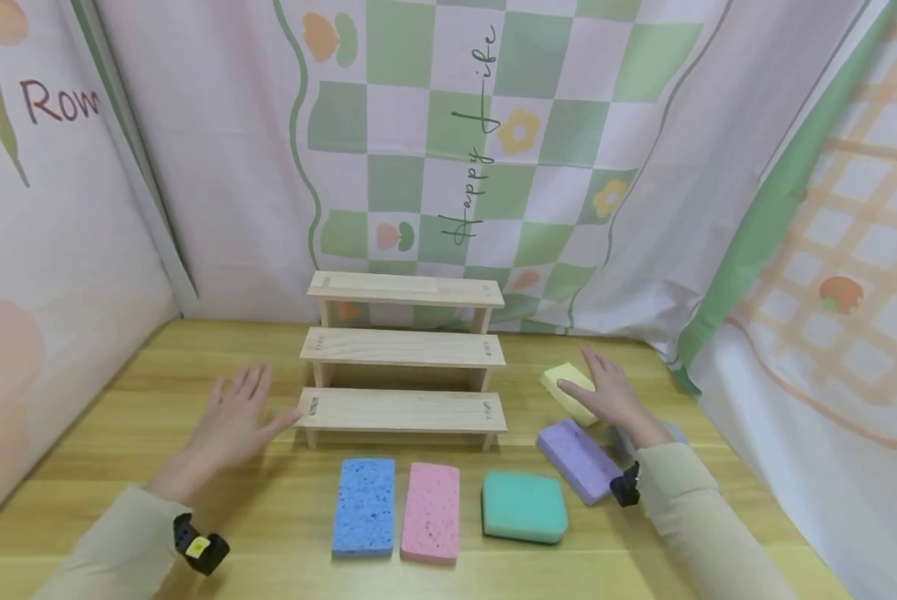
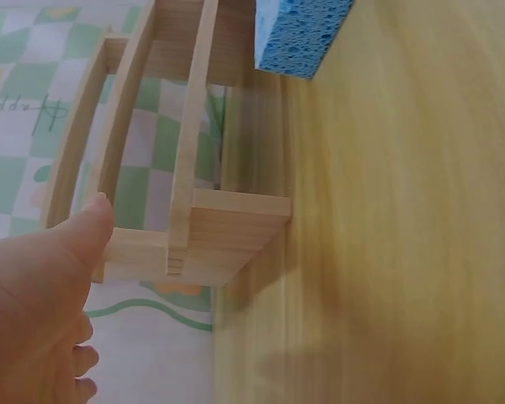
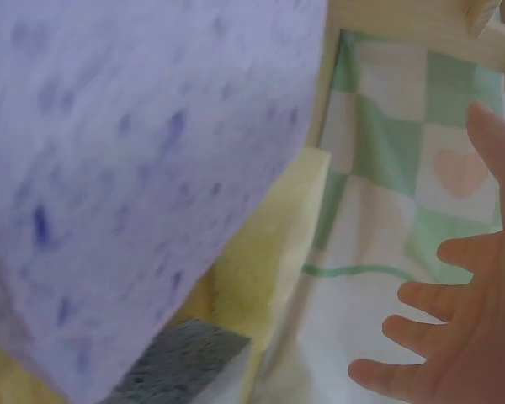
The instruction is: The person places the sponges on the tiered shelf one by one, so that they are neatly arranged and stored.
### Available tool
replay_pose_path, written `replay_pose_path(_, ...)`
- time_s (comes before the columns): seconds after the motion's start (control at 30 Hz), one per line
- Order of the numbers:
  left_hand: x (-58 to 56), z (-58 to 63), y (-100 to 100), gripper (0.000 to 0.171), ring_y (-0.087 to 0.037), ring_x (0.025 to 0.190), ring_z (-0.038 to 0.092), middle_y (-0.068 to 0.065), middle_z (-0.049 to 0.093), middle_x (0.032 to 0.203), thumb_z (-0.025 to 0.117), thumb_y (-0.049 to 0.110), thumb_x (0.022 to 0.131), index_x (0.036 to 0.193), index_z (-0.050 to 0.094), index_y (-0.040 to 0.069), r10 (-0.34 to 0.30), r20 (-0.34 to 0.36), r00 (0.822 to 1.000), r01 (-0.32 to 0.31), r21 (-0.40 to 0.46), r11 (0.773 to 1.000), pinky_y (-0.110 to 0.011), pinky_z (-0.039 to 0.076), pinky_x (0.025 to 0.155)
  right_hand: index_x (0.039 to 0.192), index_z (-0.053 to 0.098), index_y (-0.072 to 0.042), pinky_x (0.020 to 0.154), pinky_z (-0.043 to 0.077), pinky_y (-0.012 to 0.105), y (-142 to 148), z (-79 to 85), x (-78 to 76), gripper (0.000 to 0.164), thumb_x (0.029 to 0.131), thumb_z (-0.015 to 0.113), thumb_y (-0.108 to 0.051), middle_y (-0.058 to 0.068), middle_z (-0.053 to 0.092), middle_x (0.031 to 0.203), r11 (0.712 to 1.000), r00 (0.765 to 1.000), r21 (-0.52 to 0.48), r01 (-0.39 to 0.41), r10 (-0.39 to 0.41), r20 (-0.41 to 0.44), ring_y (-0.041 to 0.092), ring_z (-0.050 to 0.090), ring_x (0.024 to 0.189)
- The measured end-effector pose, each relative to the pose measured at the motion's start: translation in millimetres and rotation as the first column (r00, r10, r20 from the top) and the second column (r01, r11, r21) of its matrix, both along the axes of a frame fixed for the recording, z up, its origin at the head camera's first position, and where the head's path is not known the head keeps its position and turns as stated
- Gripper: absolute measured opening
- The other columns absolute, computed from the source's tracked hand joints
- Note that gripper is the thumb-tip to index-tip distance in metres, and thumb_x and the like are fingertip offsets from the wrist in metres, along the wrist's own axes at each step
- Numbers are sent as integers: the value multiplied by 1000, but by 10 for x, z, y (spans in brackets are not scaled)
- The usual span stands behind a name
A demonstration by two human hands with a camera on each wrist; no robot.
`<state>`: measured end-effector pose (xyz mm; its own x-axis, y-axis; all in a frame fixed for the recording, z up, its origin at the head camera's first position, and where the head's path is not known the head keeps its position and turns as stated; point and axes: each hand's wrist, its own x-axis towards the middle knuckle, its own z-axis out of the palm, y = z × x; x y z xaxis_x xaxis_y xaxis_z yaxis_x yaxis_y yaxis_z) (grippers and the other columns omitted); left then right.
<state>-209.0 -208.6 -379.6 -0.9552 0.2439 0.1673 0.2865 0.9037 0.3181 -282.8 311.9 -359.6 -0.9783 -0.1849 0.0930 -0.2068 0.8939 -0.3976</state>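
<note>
My left hand point(image 1: 227, 427) is held over the table with fingers spread, holding nothing. Its thumb points at the left end of a three-tier wooden shelf point(image 1: 403, 410); whether they touch I cannot tell. My right hand point(image 1: 617, 404), also spread, hovers by a yellow sponge point(image 1: 568, 372) and partly covers it. Close to the right wrist lie a purple sponge point(image 1: 578, 458) and a grey sponge point(image 3: 181, 364), mostly hidden in the head view. In front of the shelf lie a blue sponge point(image 1: 363, 507), a pink sponge point(image 1: 430, 512) and a teal sponge point(image 1: 524, 505).
The wooden table point(image 1: 268, 558) carries everything. A checked curtain point(image 1: 463, 150) hangs behind the shelf, and printed cloths close in the left and right sides. Each wrist wears a small black camera point(image 1: 201, 546).
</note>
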Motion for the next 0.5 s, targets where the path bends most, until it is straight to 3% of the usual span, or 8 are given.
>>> replay_pose_path(0.5, 13, -109, 75, 82, -46, 133, 7, -30, 8, 146, 45, 47, 94, 140, 14, -13, -57, -12, 998, 58, 23, 998, -59, 4, 105, 140, 18, 13, 98, 22, 64, 120, -107, -62, 88, 87, 59, -44, 40, 22, 137, 1000, 996, -17, -19, 21, 92, 55, 22, 123)
